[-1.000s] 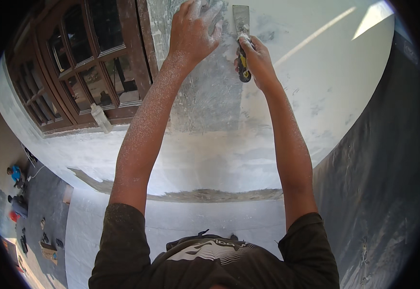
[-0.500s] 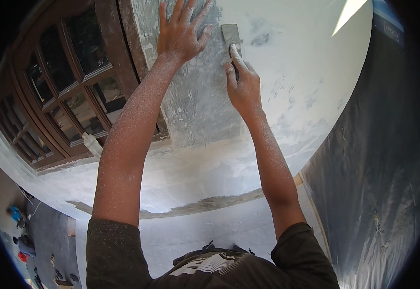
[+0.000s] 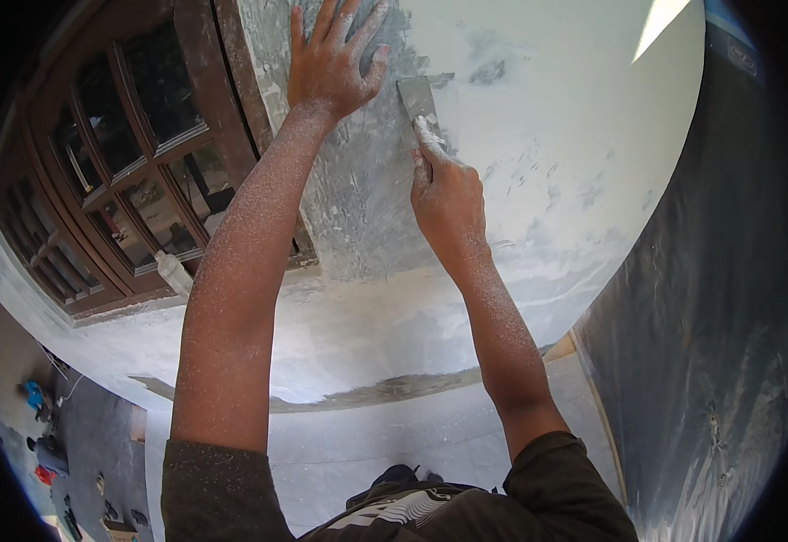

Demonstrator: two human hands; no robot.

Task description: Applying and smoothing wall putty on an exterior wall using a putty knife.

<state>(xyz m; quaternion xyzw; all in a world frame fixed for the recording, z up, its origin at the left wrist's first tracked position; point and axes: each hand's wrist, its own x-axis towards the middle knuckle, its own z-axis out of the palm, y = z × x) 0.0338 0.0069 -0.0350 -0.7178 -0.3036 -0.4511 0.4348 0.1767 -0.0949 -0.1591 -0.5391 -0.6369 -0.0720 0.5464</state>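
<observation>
1. The right hand (image 3: 448,194) is clenched around the handle of a putty knife (image 3: 418,98), forefinger stretched along it toward the blade.
2. The knife's flat metal blade sits just above that grip, pressed to the wall (image 3: 548,135) at the edge of a grey, scraped patch (image 3: 358,190).
3. The left hand (image 3: 331,63) lies up and to the left of the grip — fingers spread wide, palm flat on the grey patch, clasping nothing.
4. Both forearms are dusted with white powder.
5. Further left of the grip stands a dark wooden window frame (image 3: 114,181) with glass panes; a small pale bottle (image 3: 173,273) rests on its sill.
6. To the right of the grip hangs dark plastic sheeting (image 3: 719,298).
</observation>
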